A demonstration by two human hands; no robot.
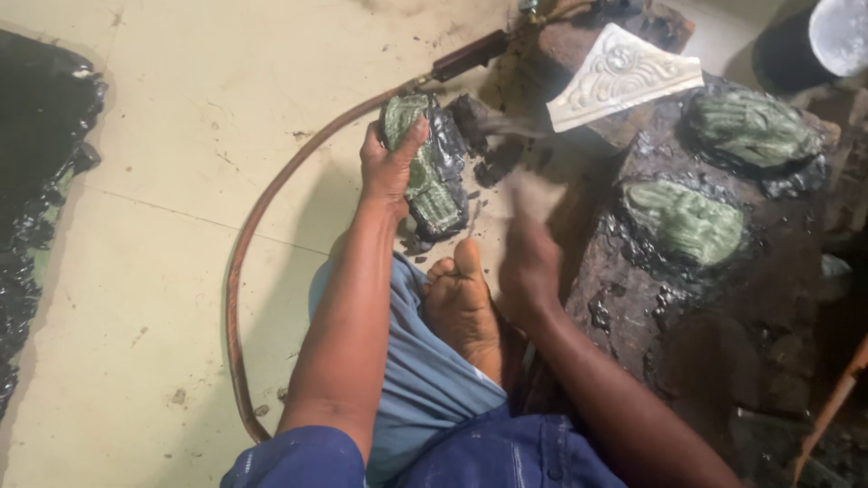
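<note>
Two bare forearms reach forward from dark blue cloth at the bottom edge, over a lighter blue garment and a bare foot that rests sole-up between them. The right hand is just beside the foot, in front of a dark block; it is blurred, so I cannot tell if it is clenched or what it holds. A blurred dark tool head shows further up, but its link to this hand is not clear.

The left hand grasps a green embossed piece, with the thumb pressed on its ribbed face. The piece is oblong, dull green, and backed by glossy black pitch-like material. It stands on the pale, scratched floor, with small black crumbs around it.

A thin brownish hose curves along the floor on the left and ends in a dark torch handle. To the right, the rough black block carries two more green embossed pieces, each sunk in shiny black material. Behind them lies a white relief plaque with scroll ornament. At the far left edge there is crumpled black plastic sheet.
</note>
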